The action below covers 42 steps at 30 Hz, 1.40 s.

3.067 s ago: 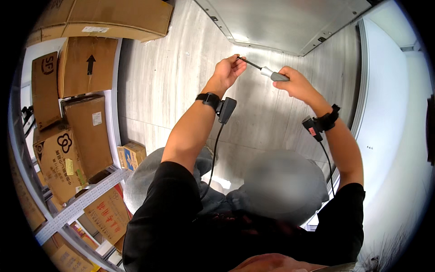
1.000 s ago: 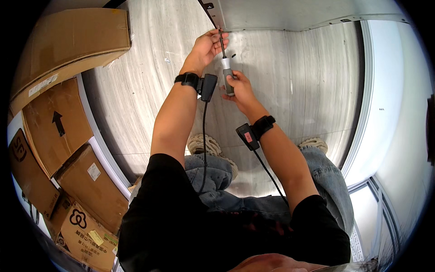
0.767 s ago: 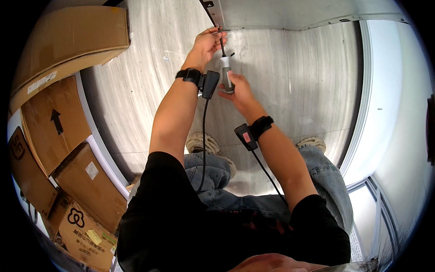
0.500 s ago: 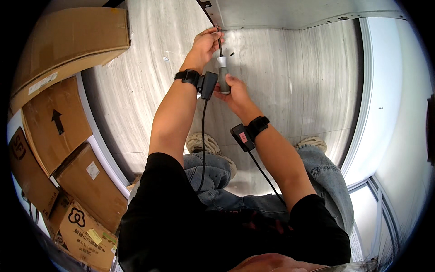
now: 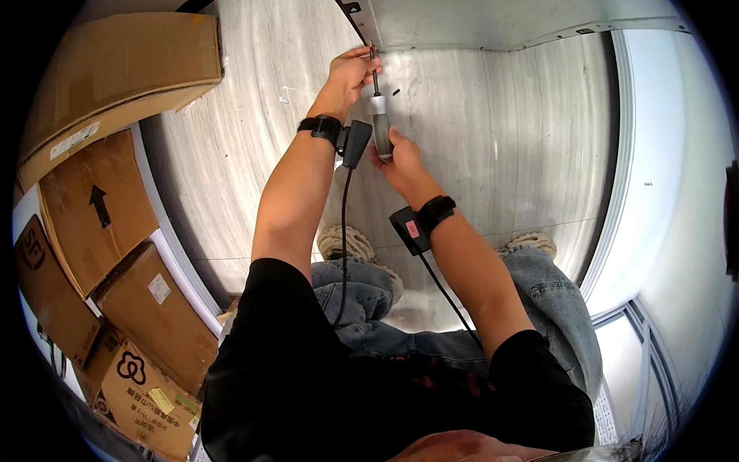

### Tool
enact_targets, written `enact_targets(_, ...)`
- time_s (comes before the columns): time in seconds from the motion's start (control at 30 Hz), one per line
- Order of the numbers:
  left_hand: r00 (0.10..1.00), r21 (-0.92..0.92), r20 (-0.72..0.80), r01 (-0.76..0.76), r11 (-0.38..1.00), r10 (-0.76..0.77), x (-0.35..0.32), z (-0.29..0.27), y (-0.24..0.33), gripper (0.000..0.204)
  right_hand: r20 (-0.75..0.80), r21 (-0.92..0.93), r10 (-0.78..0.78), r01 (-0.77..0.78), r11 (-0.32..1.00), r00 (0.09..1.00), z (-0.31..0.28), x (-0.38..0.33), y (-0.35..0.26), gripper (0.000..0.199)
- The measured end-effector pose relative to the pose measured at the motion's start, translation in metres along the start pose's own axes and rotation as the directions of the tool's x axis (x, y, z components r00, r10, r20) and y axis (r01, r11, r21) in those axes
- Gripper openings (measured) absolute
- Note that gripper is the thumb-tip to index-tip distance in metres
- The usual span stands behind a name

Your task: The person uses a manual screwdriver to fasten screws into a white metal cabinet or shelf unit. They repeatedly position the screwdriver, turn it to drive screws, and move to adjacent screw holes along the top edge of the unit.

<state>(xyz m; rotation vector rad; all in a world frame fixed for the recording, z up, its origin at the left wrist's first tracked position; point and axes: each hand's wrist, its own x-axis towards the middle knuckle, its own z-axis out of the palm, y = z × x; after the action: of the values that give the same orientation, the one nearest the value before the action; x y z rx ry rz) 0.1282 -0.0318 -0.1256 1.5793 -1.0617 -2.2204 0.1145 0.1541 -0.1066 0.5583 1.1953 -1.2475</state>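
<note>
A screwdriver (image 5: pixel 381 127) with a grey and white handle points away from me, its dark shaft reaching the near lower corner of a large grey metal panel (image 5: pixel 477 27). My right hand (image 5: pixel 403 163) is closed around the lower part of the handle, thumb along its right side. At the far end, my left hand (image 5: pixel 351 77) pinches the shaft close to the tip, fingertips just under the panel's edge. Whether a screw sits at the tip is too small to tell. A small dark piece (image 5: pixel 396 92) lies on the floor right of the shaft.
Cardboard boxes (image 5: pixel 119 181) are stacked along the left side, with a large one (image 5: pixel 131 61) at the back left. A white panel (image 5: pixel 654 154) stands on the right. Black cables (image 5: pixel 346 239) run from devices strapped to both wrists. Pale wood-grain floor (image 5: pixel 493 154) lies underneath.
My right hand's thumb and fingers have shifted slightly on the screwdriver handle. The left hand stays nearly in place at the tip.
</note>
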Motion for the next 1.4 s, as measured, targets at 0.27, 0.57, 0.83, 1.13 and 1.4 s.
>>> enact_targets(0.27, 0.999, -0.119, 0.042, 0.022, 0.993, -0.017, -0.007, 0.0, 0.006, 0.025, 0.018, 0.158, 0.16, -0.16, 0.974, 0.987, 0.004, 0.009, -0.001, 0.031)
enact_targets(0.57, 0.998, 0.022, -0.055, -0.02, 1.0, 0.021, 0.005, 0.002, -0.002, 0.025, 0.034, -0.029, -0.031, 0.032, 0.999, 0.999, 0.007, -0.006, 0.004, 0.034)
enact_targets(0.83, 0.997, -0.09, 0.077, 0.001, 0.996, 0.006, -0.006, -0.004, 0.006, 0.028, 0.159, 0.063, 0.096, -0.107, 0.992, 0.983, -0.007, 0.0, -0.003, 0.042)
enact_targets(1.13, 0.999, 0.013, 0.034, -0.043, 0.999, 0.042, -0.001, -0.003, -0.002, 0.028, 0.03, 0.07, 0.071, -0.073, 0.995, 0.997, 0.0, -0.002, -0.001, 0.046)
enact_targets(1.4, 0.996, 0.191, 0.085, 0.012, 0.981, -0.029, -0.019, 0.001, 0.015, 0.025, 0.105, -0.074, 0.111, -0.104, 0.992, 0.988, -0.005, -0.001, -0.007, 0.051)
